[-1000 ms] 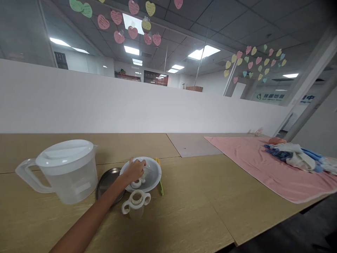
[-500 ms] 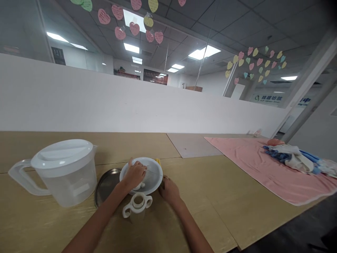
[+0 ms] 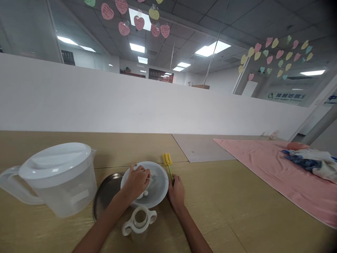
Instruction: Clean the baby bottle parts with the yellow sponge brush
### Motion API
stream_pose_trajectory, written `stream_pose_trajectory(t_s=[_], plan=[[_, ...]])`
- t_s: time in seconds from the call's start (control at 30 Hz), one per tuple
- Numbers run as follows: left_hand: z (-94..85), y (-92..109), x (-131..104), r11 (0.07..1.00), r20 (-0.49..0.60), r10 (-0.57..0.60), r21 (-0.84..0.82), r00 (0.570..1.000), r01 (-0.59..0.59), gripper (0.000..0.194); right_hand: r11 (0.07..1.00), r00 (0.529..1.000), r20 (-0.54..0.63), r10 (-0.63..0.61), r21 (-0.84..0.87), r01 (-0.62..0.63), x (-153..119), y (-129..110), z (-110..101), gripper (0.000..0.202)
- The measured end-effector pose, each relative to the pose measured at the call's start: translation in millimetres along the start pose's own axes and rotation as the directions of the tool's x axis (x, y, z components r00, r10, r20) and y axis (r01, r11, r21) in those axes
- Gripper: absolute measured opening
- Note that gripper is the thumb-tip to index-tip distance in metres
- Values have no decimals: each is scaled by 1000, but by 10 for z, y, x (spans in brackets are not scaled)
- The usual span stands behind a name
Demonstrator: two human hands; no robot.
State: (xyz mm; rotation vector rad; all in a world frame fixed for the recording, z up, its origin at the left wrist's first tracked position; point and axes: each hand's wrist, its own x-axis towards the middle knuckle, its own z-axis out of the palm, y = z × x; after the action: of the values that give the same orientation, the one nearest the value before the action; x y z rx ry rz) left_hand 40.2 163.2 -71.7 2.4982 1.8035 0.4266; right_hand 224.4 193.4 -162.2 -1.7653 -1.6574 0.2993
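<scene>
Bottle brush (image 3: 168, 165) with the yellow sponge head was in your right hand (image 3: 176, 191); your fingers were closed around its thin green handle, and the sponge end pointed up and away from you, just beside the right rim of the white bowl (image 3: 160, 191). Your left hand (image 3: 137, 182) was curled down inside this bowl, on a small white part (image 3: 144, 193) that lay at the bottom. I could not tell if you pinched this part or only pressed on it, because your knuckles covered it.

I think some things could have gone wrong from there. The bowl sat partly on the edge of the round metal tray (image 3: 105, 195), so a push from your left hand could have tipped it or made it slide. The handle looked very thin, and a hard grip low on it could have let the sponge end swing against the rim. The two-handled baby cup (image 3: 139, 221) stood open, touching nothing, just in front of the bowl near both your wrists, and a forearm could have knocked it over.

About the containers: the cup looked empty. The big clear pitcher (image 3: 59, 182) at your left had its lid closed, and I could not tell if liquid was inside.
</scene>
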Motion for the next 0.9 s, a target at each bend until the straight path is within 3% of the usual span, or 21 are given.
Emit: stream_pose_trajectory(t_s=[0.13,0.3,0.5,0.7,0.9], plan=[[42,-17,-14,1000,-9,1,6,1000,-1,27,966,991,-127,-45,248,75,-20,31,59,33],[71,-43,-40,1000,5,16,11,1000,-16,32,891,990,-125,-70,438,119,-63,8,64,35],[48,-21,-89,999,-3,42,17,999,-41,33,876,977,-187,-104,448,179,-74,-1,63,33],[-93,17,-160,997,-40,71,26,997,-70,37,846,979,-141,-146,496,197,-74,-16,59,17],[-182,29,-206,996,-30,92,22,995,-91,36,814,966,-177,-189,521,255,-99,-6,51,12]])
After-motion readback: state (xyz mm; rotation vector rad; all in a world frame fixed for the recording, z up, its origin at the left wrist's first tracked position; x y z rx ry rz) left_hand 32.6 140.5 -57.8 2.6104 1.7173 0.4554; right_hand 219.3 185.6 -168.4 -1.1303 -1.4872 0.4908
